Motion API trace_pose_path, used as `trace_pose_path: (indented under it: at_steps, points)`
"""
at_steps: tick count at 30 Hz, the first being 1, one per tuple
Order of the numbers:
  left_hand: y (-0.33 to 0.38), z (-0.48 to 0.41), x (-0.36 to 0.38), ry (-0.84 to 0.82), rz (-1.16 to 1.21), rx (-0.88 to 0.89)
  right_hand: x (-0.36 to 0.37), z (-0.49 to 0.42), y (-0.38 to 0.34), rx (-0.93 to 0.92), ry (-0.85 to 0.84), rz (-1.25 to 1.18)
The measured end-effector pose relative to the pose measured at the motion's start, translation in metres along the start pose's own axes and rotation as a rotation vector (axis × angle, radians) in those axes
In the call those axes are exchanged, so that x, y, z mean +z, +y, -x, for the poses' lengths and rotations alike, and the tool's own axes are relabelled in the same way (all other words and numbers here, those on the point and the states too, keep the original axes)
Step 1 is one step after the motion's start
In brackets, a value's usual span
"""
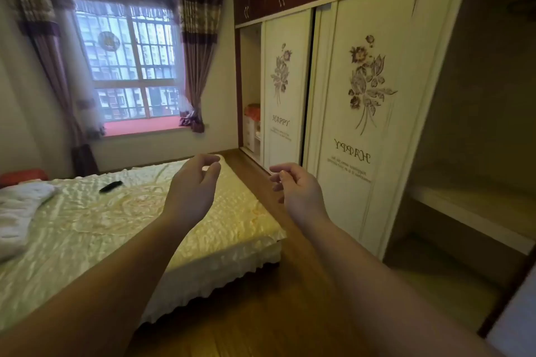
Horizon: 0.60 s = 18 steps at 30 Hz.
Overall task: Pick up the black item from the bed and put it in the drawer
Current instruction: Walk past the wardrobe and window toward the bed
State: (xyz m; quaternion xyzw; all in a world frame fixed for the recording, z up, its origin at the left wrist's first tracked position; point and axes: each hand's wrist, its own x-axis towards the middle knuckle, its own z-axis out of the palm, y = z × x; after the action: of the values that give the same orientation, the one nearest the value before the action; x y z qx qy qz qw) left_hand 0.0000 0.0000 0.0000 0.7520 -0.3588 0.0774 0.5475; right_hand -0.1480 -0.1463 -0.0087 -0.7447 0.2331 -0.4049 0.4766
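A small, long black item (111, 186) lies on the cream quilted bed (87, 226), toward its far side. My left hand (195, 185) is raised over the bed's right part, fingers loosely curled and holding nothing, well to the right of the black item. Over the wooden floor hovers my right hand (298, 187), also empty with its fingers apart. A small white drawer unit (251, 133) shows inside the open far section of the wardrobe; its drawers look closed.
A wardrobe with white sliding doors (365, 113) runs along the right wall, open at its near end (478, 182). A wooden floor strip (261, 298) separates bed and wardrobe. A white folded blanket (20, 209) lies on the bed's left. Window and curtains stand at the back.
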Motion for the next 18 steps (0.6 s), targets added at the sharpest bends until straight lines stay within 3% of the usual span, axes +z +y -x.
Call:
trace_pose_path:
  at_steps: [18]
  points:
    - [-0.017, -0.223, 0.197, -0.035, 0.061, 0.036, -0.036, -0.274, 0.102, -0.082, 0.058, -0.024]
